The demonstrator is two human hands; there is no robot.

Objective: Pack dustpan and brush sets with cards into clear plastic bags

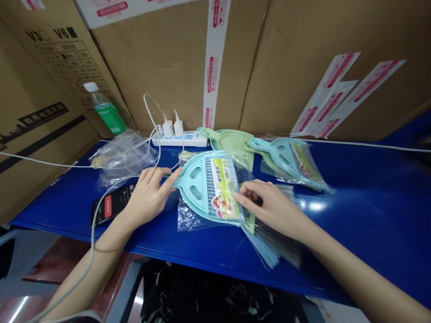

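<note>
A light-blue dustpan [193, 181] with a grey-blue brush [210, 186] lies in a clear plastic bag [190, 220]. A yellow-green printed card [225, 188] is on top of the brush. At the handle end on the left, my left hand [150, 193] has its fingers closed around the handle. My right hand [266, 204] is curled at the bag's right edge, thumb and forefinger pinching the plastic beside the card. Under that hand lie loose blue bristles [261, 246] and what looks like a stack of clear bags [283, 244], partly hidden.
Green dustpans [232, 141] and a bagged blue dustpan set [286, 154] lie behind. A white power strip [188, 139] with plugs and cables, a crumpled bag [124, 154], a bottle [109, 114] and a phone [112, 206] are leftward. Cardboard boxes [161, 63] wall the blue table [363, 215].
</note>
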